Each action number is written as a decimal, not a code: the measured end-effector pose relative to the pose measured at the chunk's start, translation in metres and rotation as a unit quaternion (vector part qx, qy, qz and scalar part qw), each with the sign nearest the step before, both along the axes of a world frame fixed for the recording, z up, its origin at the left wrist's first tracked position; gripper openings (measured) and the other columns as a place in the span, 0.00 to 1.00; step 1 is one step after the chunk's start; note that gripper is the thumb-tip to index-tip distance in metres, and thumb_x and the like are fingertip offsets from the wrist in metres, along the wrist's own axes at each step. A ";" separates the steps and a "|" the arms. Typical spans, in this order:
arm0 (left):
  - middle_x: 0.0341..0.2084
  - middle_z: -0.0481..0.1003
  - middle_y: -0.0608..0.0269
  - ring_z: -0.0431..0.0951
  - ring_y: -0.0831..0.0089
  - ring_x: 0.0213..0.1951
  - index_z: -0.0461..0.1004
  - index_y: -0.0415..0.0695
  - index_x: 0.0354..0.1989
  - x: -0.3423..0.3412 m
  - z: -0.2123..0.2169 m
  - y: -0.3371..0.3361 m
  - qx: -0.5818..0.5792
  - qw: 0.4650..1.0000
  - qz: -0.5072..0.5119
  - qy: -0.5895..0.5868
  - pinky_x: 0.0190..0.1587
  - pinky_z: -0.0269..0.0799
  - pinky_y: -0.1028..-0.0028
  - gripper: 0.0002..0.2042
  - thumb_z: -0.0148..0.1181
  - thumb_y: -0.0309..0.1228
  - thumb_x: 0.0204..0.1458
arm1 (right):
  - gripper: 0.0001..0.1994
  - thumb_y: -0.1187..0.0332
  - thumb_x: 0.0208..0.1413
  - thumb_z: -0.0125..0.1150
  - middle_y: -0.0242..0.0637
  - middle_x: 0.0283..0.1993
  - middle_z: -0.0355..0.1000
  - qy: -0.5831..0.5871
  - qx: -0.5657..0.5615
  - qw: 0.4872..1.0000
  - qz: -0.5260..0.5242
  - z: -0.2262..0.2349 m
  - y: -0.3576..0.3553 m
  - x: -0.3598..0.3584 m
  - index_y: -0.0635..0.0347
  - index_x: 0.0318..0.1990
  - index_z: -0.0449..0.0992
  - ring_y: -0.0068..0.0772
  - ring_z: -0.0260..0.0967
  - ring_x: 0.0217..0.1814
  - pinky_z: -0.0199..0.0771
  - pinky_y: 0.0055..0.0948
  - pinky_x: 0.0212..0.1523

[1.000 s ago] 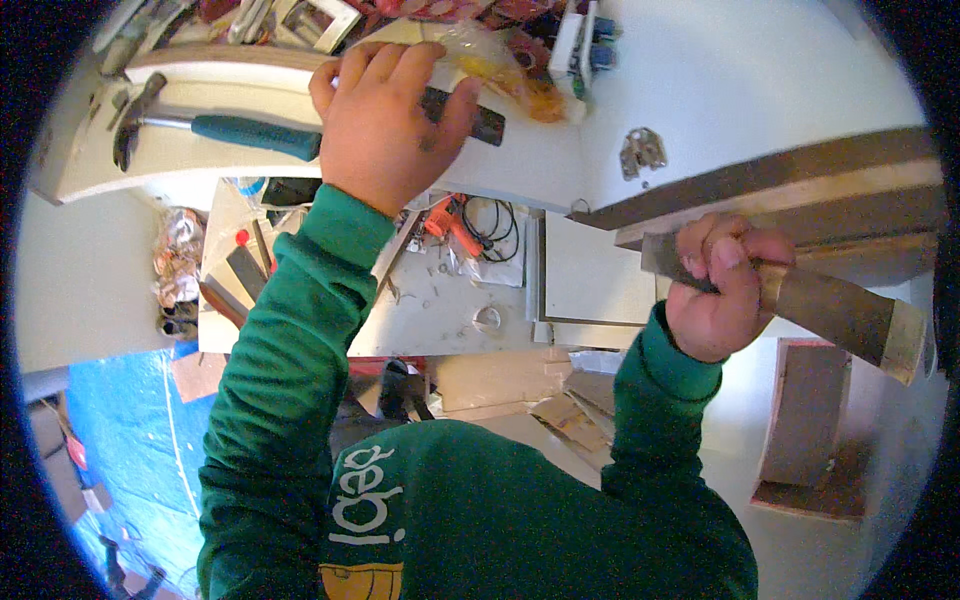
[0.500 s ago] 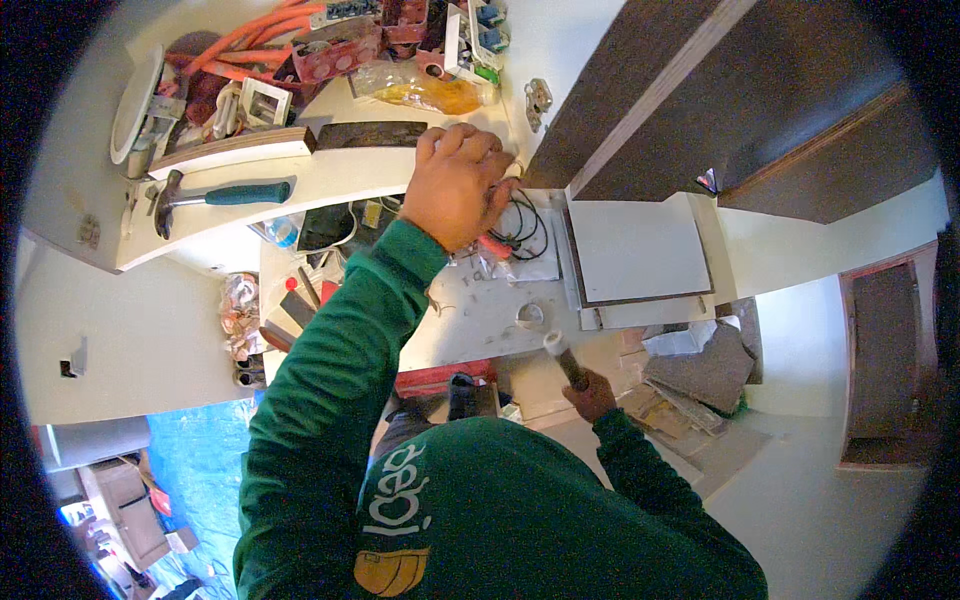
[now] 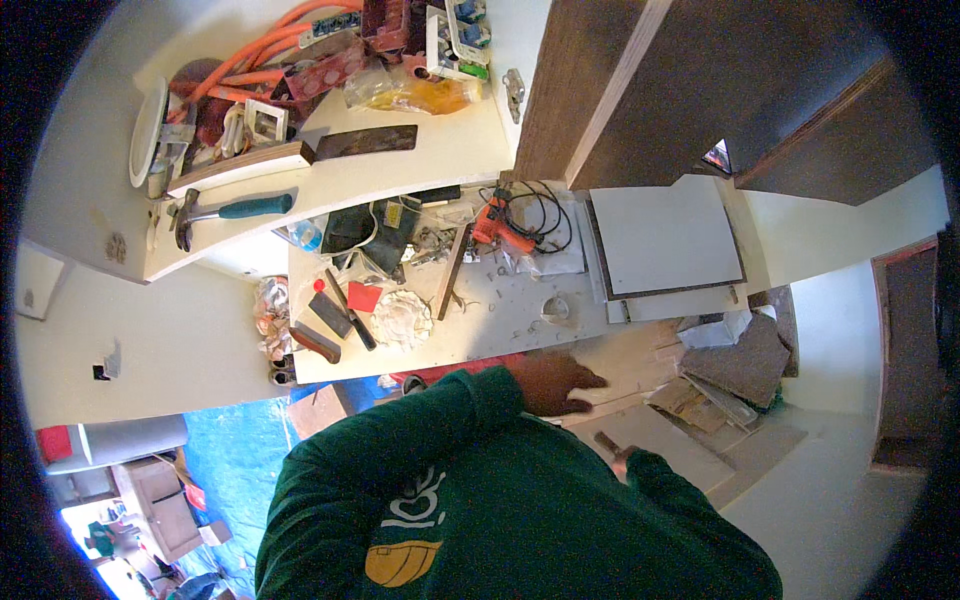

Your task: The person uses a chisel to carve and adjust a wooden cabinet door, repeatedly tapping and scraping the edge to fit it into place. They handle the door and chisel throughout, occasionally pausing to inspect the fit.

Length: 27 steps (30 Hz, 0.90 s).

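Left hand (image 3: 556, 383) open, fingers spread, palm down. Right hand (image 3: 622, 460) mostly hidden behind green sleeve, grip closed.

On my table (image 3: 520, 318) sit an orange drill (image 3: 497, 229) and white panel (image 3: 665, 236); a teal-handled hammer (image 3: 232, 210) lies on the shelf (image 3: 400, 170) above.

Bright, even daylight across the cluttered white desk (image 3: 520, 300), colours warm and slightly washed. Strong fisheye bending: straight edges of the dark brown wooden door panel (image 3: 700, 90) curved, black vignette round the circular rim. Soft shadow under the left hand (image 3: 555, 383), itself dark and slightly blurred. Overexposed glare at lower left. Centre sharp, rim softer.
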<state>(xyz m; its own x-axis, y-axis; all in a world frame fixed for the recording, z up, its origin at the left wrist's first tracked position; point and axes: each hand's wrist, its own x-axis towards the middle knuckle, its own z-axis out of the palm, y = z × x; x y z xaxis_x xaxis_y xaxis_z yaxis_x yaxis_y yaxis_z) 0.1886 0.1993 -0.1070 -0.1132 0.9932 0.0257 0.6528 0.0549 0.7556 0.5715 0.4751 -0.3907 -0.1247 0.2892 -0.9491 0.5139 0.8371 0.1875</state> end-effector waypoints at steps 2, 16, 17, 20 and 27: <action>0.38 0.79 0.46 0.79 0.46 0.45 0.81 0.43 0.39 -0.026 0.006 0.001 -0.123 0.987 0.027 0.099 0.52 0.74 0.50 0.11 0.62 0.35 0.53 | 0.24 0.52 0.41 0.74 0.45 0.44 0.83 -0.069 0.013 0.996 -0.055 0.030 -0.011 0.011 0.54 0.45 0.84 0.47 0.81 0.45 0.80 0.45 0.48; 0.47 0.80 0.67 0.74 0.61 0.58 0.82 0.54 0.35 -0.169 0.077 -0.018 0.273 0.743 0.504 0.346 0.62 0.53 0.58 0.08 0.72 0.36 0.47 | 0.19 0.52 0.43 0.70 0.46 0.43 0.82 0.012 -0.008 0.999 -0.030 -0.069 0.003 0.005 0.56 0.38 0.85 0.49 0.80 0.48 0.81 0.47 0.49; 0.46 0.80 0.68 0.74 0.61 0.58 0.83 0.55 0.34 -0.169 0.076 -0.018 0.276 0.744 0.507 0.337 0.61 0.53 0.58 0.07 0.72 0.36 0.46 | 0.19 0.52 0.44 0.69 0.46 0.43 0.82 0.029 -0.017 0.999 -0.020 -0.068 0.003 -0.003 0.56 0.38 0.85 0.49 0.80 0.48 0.81 0.47 0.50; 0.44 0.80 0.70 0.74 0.61 0.56 0.84 0.55 0.32 -0.170 0.073 -0.017 0.284 0.746 0.515 0.313 0.59 0.54 0.58 0.06 0.71 0.34 0.44 | 0.20 0.50 0.44 0.69 0.48 0.44 0.82 0.069 -0.011 0.997 -0.026 -0.049 0.000 -0.028 0.55 0.38 0.85 0.50 0.80 0.48 0.80 0.46 0.51; 0.43 0.80 0.69 0.74 0.63 0.52 0.83 0.54 0.29 -0.169 0.075 -0.014 0.292 0.745 0.528 0.286 0.56 0.54 0.59 0.05 0.71 0.34 0.41 | 0.21 0.52 0.39 0.73 0.50 0.43 0.82 0.102 -0.024 0.994 -0.041 -0.014 -0.012 -0.066 0.55 0.39 0.86 0.49 0.81 0.47 0.81 0.45 0.51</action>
